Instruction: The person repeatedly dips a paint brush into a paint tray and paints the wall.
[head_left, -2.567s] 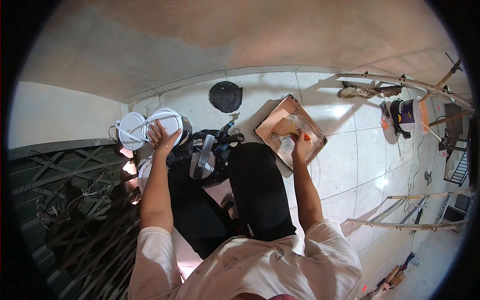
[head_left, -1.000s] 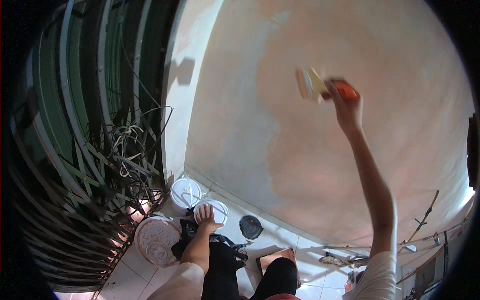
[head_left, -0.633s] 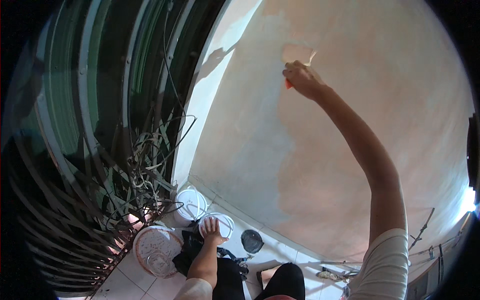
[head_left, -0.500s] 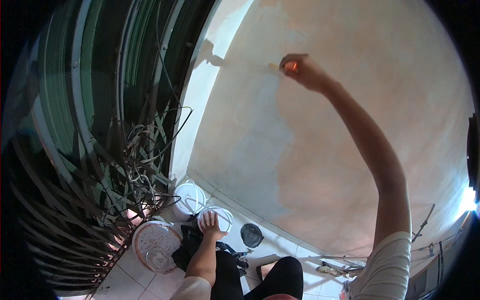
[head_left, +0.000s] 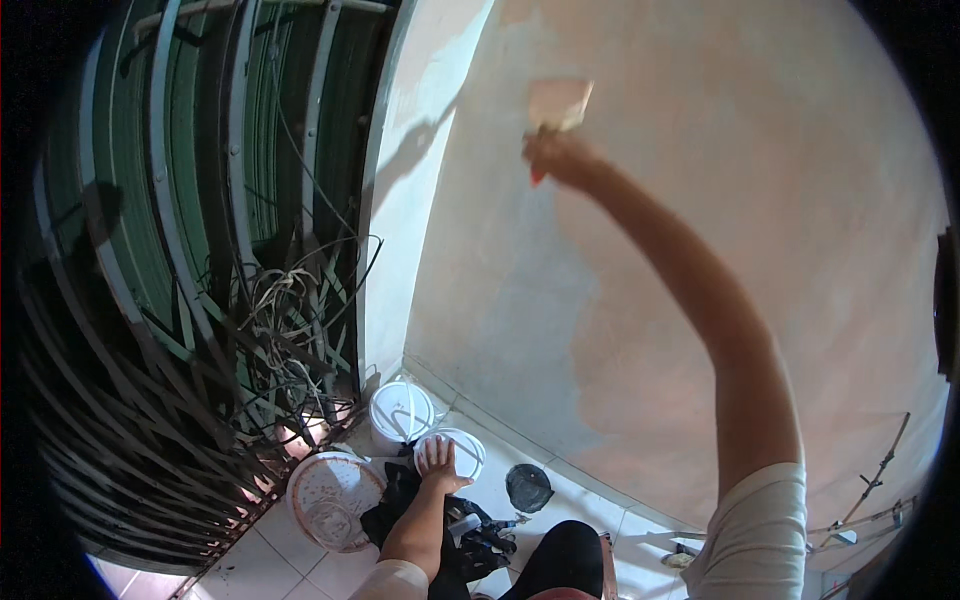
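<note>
My right hand is raised at the wall, closed around the handle of a putty knife. Its broad, pale blade points upward near the wall, and a bit of red-orange handle shows below the fist. The hand is somewhat blurred. Down on the left, my left hand lies flat with fingers spread on the lid of a white bucket. The wall has a grey patch beside beige-pink areas.
A second lidded white bucket stands against the corner. Beside it sits a stained round tub. A black round piece lies on the tiled floor. Tangled cables hang on the metal folding gate to the left.
My right hand has swung left and slightly down, and the putty knife's blade now shows broadside above it. My left hand stays on the bucket lid. The whole view has shifted a little.
</note>
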